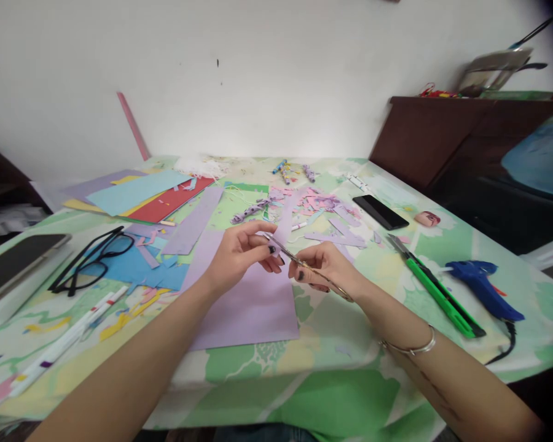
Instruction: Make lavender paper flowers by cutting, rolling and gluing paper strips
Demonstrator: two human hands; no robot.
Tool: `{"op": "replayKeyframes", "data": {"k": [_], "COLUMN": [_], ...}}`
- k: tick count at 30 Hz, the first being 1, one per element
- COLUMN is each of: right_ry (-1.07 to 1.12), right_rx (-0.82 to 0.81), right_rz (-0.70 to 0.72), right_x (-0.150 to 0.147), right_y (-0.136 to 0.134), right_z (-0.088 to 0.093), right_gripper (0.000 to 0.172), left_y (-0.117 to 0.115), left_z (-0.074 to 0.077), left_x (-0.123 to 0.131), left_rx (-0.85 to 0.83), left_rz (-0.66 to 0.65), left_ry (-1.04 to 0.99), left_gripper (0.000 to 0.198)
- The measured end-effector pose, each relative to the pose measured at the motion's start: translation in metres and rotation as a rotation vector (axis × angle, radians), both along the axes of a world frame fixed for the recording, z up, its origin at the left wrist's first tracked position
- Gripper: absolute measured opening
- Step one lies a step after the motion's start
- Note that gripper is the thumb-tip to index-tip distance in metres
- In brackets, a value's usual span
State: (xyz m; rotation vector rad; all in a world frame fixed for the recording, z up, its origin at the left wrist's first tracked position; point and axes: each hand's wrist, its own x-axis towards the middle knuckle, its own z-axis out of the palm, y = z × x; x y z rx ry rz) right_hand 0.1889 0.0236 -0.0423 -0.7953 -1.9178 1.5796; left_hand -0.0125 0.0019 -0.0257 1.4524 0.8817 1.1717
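My left hand [246, 248] is closed in a pinch on a small piece of purple paper, above a large purple sheet [258, 307]. Fingers of my right hand [322, 267] are wrapped round scissors [325, 277], whose blades point up and left to the paper at my left fingertips. A purple strip [196, 224] lies left of my hands. Beyond them are a patterned purple roll [251, 210] and many pink and purple scraps [320, 201].
Right: green cutter [435, 291], blue glue gun [486, 288], black phone [380, 212]. Left: black glasses [94, 261], another phone [18, 264], white markers [64, 344] and stacked coloured sheets [138, 193]. A white wall stands behind the cloth-covered table [239, 393].
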Motion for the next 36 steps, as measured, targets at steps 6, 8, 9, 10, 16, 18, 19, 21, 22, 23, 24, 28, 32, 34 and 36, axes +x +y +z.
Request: {"op": "replayKeyframes", "data": {"k": [6, 8, 9, 10, 16, 18, 19, 21, 22, 23, 24, 28, 32, 34, 36], "right_ry": [0.009, 0.009, 0.008, 0.005, -0.006, -0.011, -0.012, -0.008, -0.007, -0.007, -0.007, -0.009, -0.001, -0.007, -0.016], "right_rx": [-0.026, -0.029, -0.029, -0.029, 0.016, 0.030, 0.030, 0.018, 0.010, 0.005, 0.002, -0.005, -0.017, -0.010, -0.008], "right_rz": [-0.005, -0.004, -0.007, -0.010, -0.010, -0.013, -0.015, -0.019, -0.020, -0.022, -0.026, -0.042, -0.043, -0.045, -0.051], "right_x": [-0.0013, -0.0013, -0.0012, -0.0012, -0.0008, -0.0007, -0.0007, -0.0008, -0.0008, -0.0009, -0.0010, -0.0015, -0.0020, -0.0020, -0.0020], "right_y": [-0.0002, -0.0001, -0.0001, -0.0001, -0.0006, -0.0007, -0.0008, -0.0009, -0.0010, -0.0011, -0.0013, -0.0017, -0.0017, -0.0015, -0.0013], "right_z": [0.0008, 0.0015, 0.0018, 0.0020, 0.0023, 0.0026, 0.0028, 0.0033, 0.0035, 0.0036, 0.0037, 0.0038, 0.0037, 0.0038, 0.0039], "right_gripper": [0.044, 0.045, 0.045, 0.045, 0.045, 0.044, 0.044, 0.045, 0.045, 0.045, 0.045, 0.040, 0.035, 0.035, 0.035], "left_y": [0.0010, 0.0007, 0.0006, 0.0004, 0.0006, 0.0009, 0.0010, 0.0012, 0.0013, 0.0014, 0.0015, 0.0020, 0.0017, 0.0010, 0.0002], "left_z": [-0.0006, -0.0006, -0.0005, -0.0004, 0.0004, 0.0005, 0.0006, 0.0006, 0.0005, 0.0003, 0.0001, -0.0004, -0.0001, 0.0000, 0.0000], "left_x": [-0.0003, -0.0006, -0.0007, -0.0007, -0.0006, -0.0008, -0.0009, -0.0011, -0.0013, -0.0015, -0.0016, -0.0020, -0.0018, -0.0017, -0.0017], "left_rx": [-0.001, -0.002, -0.001, -0.002, -0.008, -0.005, -0.003, 0.000, 0.001, 0.001, 0.001, 0.006, 0.010, 0.011, 0.009], "left_rz": [0.006, 0.008, 0.008, 0.007, 0.006, 0.001, 0.001, 0.003, 0.004, 0.004, 0.003, -0.001, -0.007, -0.006, -0.002], "left_ry": [-0.011, -0.016, -0.017, -0.015, -0.007, -0.004, 0.000, 0.004, 0.004, 0.003, 0.002, -0.001, 0.004, 0.001, -0.001], "left_gripper": [0.026, 0.026, 0.026, 0.026, 0.028, 0.027, 0.027, 0.027, 0.028, 0.028, 0.028, 0.028, 0.028, 0.029, 0.029]}}
